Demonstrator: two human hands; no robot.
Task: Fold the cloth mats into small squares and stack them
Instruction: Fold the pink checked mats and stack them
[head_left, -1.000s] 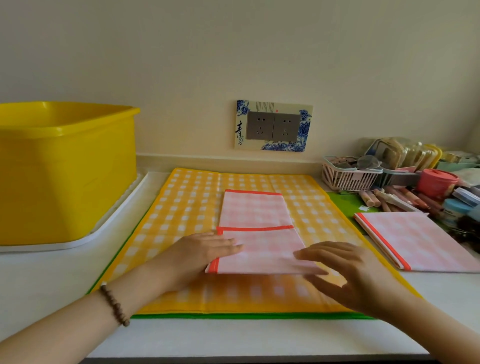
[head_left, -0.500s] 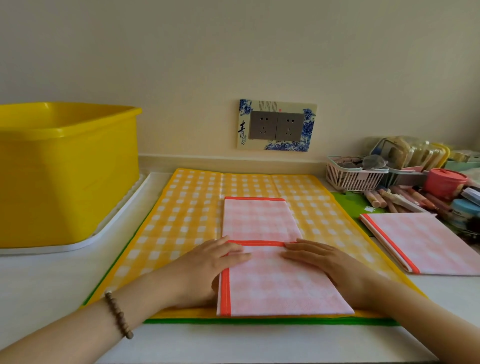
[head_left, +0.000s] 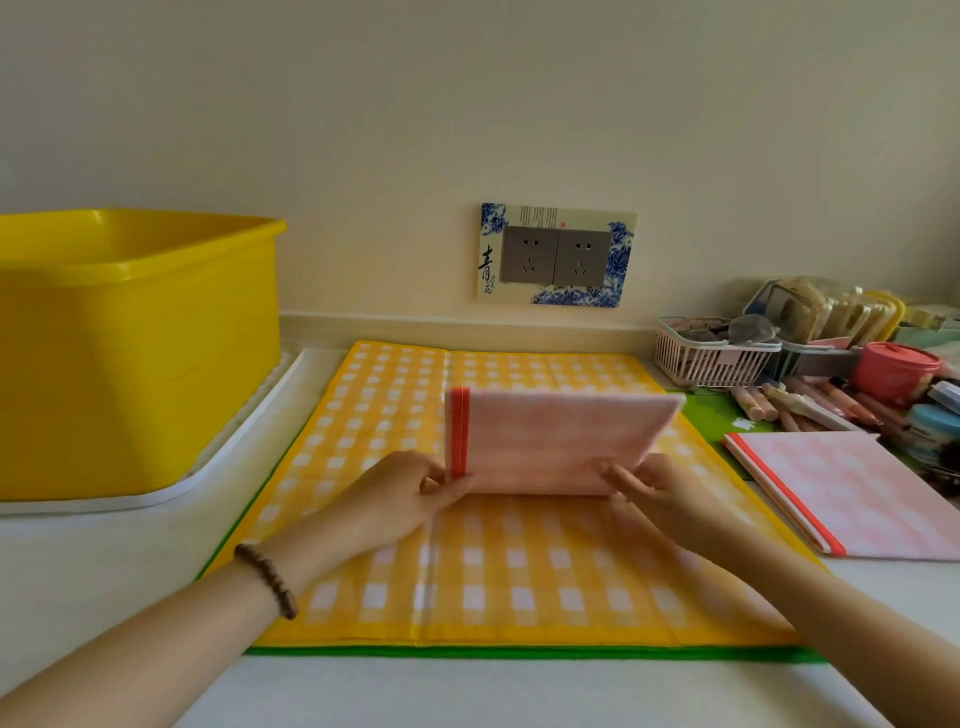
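A folded pink checked mat (head_left: 550, 441) with an orange edge stands tilted above the spread yellow checked mat (head_left: 483, 566). My left hand (head_left: 410, 493) pinches its lower left corner at the orange edge. My right hand (head_left: 644, 486) pinches its lower right corner. A second folded pink mat (head_left: 852, 493) with an orange edge lies flat to the right, partly off the yellow mat.
A big yellow tub (head_left: 130, 348) on a white tray (head_left: 244, 441) stands at the left. Behind the right side are a white basket (head_left: 711, 353), a red pot (head_left: 896, 369) and several pens and small items. A wall socket (head_left: 556, 257) is at the back.
The pink mat lay flat under both hands, half folded. Now it is folded smaller and lifted off the yellow mat, held by both hands at its lower corners.
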